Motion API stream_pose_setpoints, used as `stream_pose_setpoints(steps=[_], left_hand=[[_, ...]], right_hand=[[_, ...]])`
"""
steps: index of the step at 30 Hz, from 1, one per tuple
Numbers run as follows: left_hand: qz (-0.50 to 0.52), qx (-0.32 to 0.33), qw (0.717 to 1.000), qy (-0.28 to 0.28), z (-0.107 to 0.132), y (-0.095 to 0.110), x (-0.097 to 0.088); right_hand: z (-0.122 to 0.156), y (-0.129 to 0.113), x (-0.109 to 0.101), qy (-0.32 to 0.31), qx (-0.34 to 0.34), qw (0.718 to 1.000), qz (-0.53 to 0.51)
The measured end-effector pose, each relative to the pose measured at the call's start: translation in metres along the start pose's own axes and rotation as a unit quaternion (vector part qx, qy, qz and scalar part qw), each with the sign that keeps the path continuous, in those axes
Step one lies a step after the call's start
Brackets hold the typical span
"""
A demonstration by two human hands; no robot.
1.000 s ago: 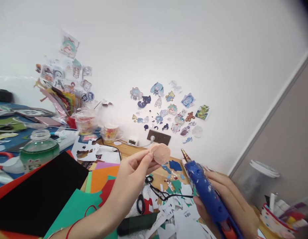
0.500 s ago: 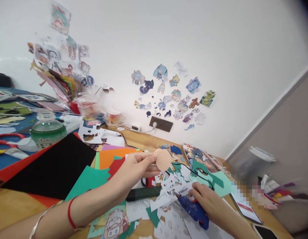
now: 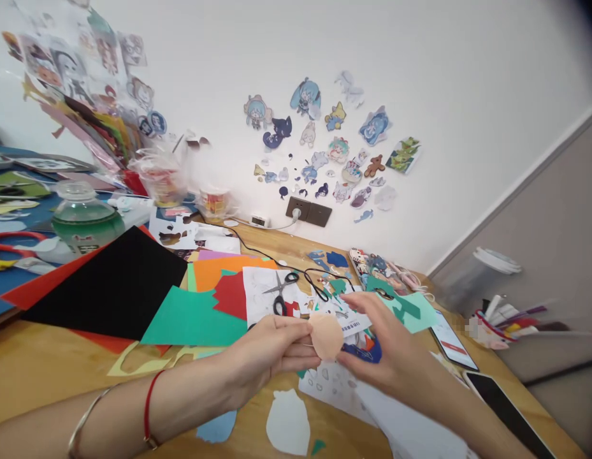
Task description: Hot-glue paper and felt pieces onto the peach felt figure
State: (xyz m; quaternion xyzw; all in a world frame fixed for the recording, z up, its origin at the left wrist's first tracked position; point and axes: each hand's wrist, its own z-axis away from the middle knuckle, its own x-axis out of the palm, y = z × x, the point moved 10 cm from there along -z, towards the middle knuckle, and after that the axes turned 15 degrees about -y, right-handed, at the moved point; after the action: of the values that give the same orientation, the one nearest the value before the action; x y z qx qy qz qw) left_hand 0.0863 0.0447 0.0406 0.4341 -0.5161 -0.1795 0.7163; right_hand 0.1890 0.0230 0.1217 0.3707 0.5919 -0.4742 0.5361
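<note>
My left hand pinches a round peach-coloured paper cutout by its left edge, above the table. My right hand is beside the cutout's right edge, thumb and fingers spread apart; whether the thumb touches the edge I cannot tell. Behind my right hand lies a blue glue gun, mostly hidden by the hand and the cutout. Beyond my left hand, black-handled scissors rest on white paper. A white paper cutout lies on the table below my hands.
Black and green paper sheets overlap at left. A green bottle stands behind them, near red-handled scissors. Paper scraps and a black cord lie beyond my hands. A phone and dark tablet-like device lie at right.
My right hand has left the glue gun and moved up and left to the peach cutout, fingers apart. My left hand still holds the cutout, now lower in view.
</note>
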Motion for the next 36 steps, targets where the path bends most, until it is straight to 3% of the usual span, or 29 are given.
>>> stream_pose_setpoints(steps=[2,5,12,17,19,22,25,28,32,36], left_hand=[[-0.026,0.018,0.999,-0.007,-0.001,-0.003,0.004],[-0.049,0.026,0.998,0.001,0.001,-0.008,0.007],[-0.038,0.062,0.997,-0.014,0.009,-0.003,0.015],[-0.140,0.038,0.988,0.057,0.021,-0.002,-0.002],[-0.240,0.054,0.966,0.078,0.026,0.005,-0.006],[-0.394,0.106,0.909,0.083,0.033,0.016,0.000],[-0.454,0.112,0.880,0.089,0.037,0.014,0.001],[-0.491,0.133,0.857,0.079,0.040,0.017,0.004],[-0.567,0.202,0.797,0.045,0.047,0.025,0.013],[-0.660,0.262,0.704,0.013,0.054,0.023,0.021]], right_hand=[[-0.003,-0.032,0.000,0.039,-0.018,0.999,0.032],[-0.008,-0.055,0.011,0.062,-0.027,0.994,0.082],[-0.014,-0.054,0.020,0.022,-0.012,0.999,0.039],[-0.003,-0.043,0.006,0.075,-0.037,0.993,-0.086],[0.006,-0.032,0.008,0.121,-0.030,0.979,-0.161],[0.022,-0.023,0.022,0.210,-0.044,0.932,-0.293],[0.031,-0.026,0.041,0.274,-0.075,0.882,-0.376],[0.033,-0.033,0.055,0.292,-0.086,0.864,-0.401],[0.031,-0.036,0.064,0.249,-0.092,0.878,-0.399],[0.027,-0.035,0.068,0.141,-0.054,0.943,-0.297]])
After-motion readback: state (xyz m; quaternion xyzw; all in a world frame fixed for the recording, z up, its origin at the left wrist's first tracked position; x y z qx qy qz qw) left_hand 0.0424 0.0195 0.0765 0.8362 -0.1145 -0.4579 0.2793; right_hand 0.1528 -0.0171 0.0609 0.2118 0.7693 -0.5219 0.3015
